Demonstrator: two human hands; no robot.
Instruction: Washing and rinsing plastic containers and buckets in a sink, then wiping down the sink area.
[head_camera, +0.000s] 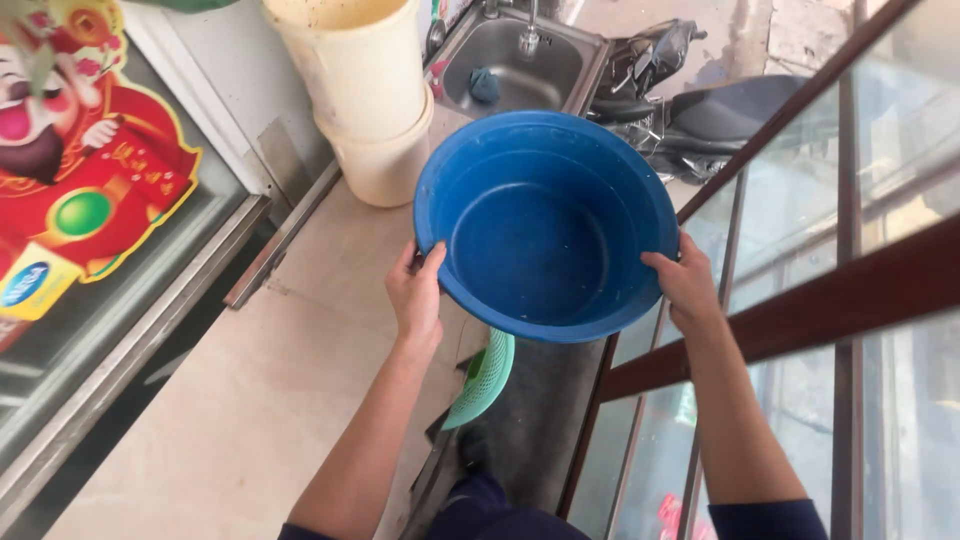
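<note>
both hands grip blue basin (545, 225) rim: left hand (416, 297), right hand (686, 287); basin empty.

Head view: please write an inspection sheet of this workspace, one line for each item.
Surface: pale tiled floor, bare where visible.
Job's things: blue basin, round, seemingly empty, held tilted toward the camera.
Clutter: two stacked cream buckets; green mesh basket below the basin.
Grippers: left hand and right hand each grip the basin rim on opposite sides.
Cables: nothing seen.
Surroundings: steel sink with a blue item inside; parked scooter; glass railing with brown frame; glass door with a red figure sticker.
</note>
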